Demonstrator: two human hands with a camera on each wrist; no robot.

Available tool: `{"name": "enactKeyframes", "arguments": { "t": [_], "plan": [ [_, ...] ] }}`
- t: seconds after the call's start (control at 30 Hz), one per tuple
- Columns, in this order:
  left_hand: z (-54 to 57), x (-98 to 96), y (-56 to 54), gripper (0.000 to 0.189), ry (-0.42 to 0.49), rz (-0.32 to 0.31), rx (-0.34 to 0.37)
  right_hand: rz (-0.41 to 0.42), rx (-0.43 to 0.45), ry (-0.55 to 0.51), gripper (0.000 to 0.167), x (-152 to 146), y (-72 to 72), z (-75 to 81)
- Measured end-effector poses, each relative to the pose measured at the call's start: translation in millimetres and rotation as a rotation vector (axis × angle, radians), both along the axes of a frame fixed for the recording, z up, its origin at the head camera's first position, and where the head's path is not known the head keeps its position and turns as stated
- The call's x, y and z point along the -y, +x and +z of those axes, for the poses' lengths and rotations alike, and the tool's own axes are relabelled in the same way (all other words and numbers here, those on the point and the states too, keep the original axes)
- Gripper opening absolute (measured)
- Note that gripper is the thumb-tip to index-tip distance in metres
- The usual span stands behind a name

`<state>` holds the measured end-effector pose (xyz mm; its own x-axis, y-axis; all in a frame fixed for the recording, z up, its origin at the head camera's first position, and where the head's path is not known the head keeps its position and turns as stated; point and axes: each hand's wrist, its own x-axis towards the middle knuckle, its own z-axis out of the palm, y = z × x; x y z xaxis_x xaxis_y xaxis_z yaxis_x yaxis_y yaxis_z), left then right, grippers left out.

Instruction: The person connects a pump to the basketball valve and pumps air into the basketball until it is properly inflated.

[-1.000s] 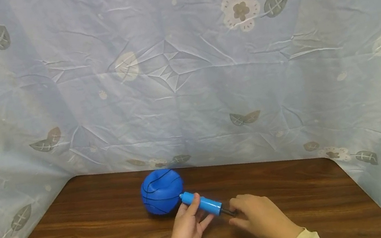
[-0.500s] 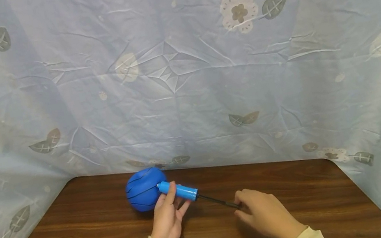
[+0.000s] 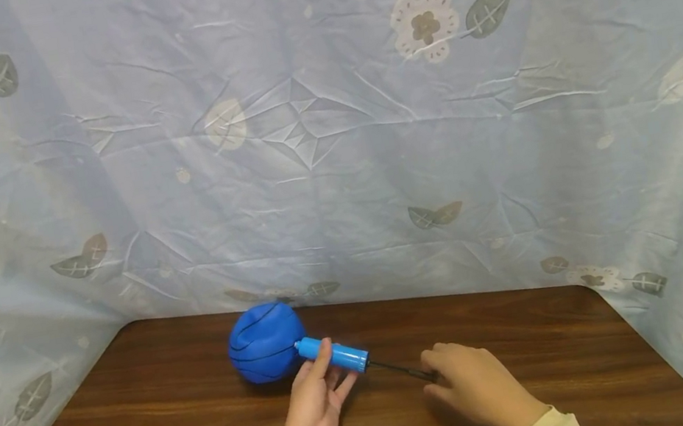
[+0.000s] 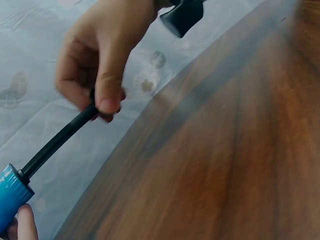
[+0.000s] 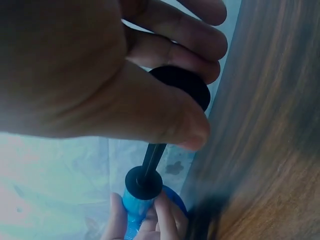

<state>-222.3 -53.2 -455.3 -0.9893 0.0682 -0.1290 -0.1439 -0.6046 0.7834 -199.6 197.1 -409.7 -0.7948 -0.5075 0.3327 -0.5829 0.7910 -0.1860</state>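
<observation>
A blue ball (image 3: pixel 263 352) with black basketball lines, dented on top, sits at the left of the table's middle. The light-blue barrel of a hand pump (image 3: pixel 346 357) points at it, its nozzle tip right at the ball's side. My left hand (image 3: pixel 313 405) grips that barrel, thumb over the top. To the right, my right hand (image 3: pixel 476 385) holds the black handle (image 5: pixel 182 82) at the end of the pump's dark rod (image 4: pixel 57 142), which is partly drawn out. In the right wrist view, thumb and fingers curl round this handle. The ball's far side is hidden.
The dark wood-grain table (image 3: pixel 147 422) has rounded back corners. A pale blue curtain (image 3: pixel 316 135) with flower and leaf prints hangs close behind it and along both sides. A black wrist device (image 4: pixel 184 17) sits at my right wrist.
Ball, pump barrel and left hand moved left, then slightly back right. The pump rod drew out far, and has now slid a little back in. The right hand shifted slightly right.
</observation>
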Motion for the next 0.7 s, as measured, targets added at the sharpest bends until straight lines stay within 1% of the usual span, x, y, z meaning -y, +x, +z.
{"name": "enactKeyframes", "arguments": {
  "t": [0.2,0.3,0.53,0.63,0.7],
  "plan": [
    [-6.1,-12.6,7.0,0.069,0.004,-0.071,0.034,0.047,0.012,0.052,0.026,3,-1.5,-1.6],
    [-7.9,-18.5,10.2,0.068,0.003,-0.092,0.054,0.057,0.011,0.064,0.025,6,-1.3,-2.3],
    [-7.1,-29.8,19.8,0.065,-0.013,-0.129,0.097,0.075,0.024,0.035,0.024,13,1.2,-5.2],
    [-5.7,-30.5,22.2,0.064,-0.03,-0.138,0.1,0.067,0.033,0.012,0.023,15,1.5,-5.2],
    [-4.3,-28.9,22.4,0.064,-0.04,-0.136,0.086,0.057,0.03,-0.004,0.023,16,1.2,-5.0]
  ]
}}
